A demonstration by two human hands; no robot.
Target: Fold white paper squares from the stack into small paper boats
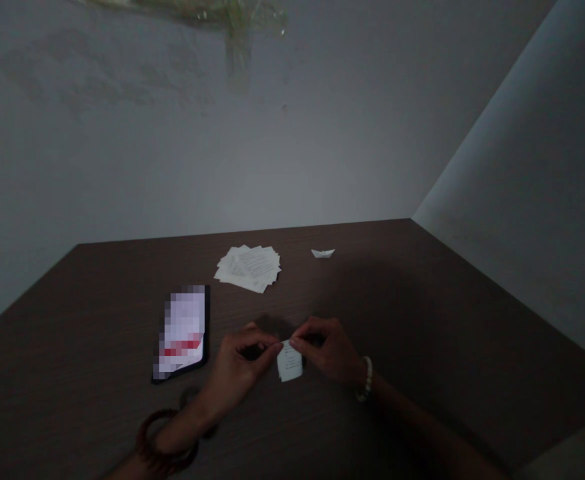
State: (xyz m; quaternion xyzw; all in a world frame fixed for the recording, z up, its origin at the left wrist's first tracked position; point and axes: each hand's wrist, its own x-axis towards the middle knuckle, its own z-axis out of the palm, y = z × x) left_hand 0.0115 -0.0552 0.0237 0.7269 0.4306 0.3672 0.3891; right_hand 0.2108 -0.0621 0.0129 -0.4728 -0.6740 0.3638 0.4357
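A small slip of paper (291, 363) with lines of writing hangs between my two hands, low over the table. My left hand (242, 357) pinches its upper left corner between thumb and forefinger. At the upper right corner, my right hand (327, 347) grips it the same way. The paper looks folded or doubled, as a second edge shows at its lower left. Dark beads circle my left wrist, and pale beads circle the right one.
A fanned pile of printed paper slips (249, 267) lies toward the back of the brown table (372, 287). A small folded paper boat (323, 253) stands to its right. Left of my hands rests a tablet or large phone (185, 330), its screen blurred. Walls border the table behind and on the right.
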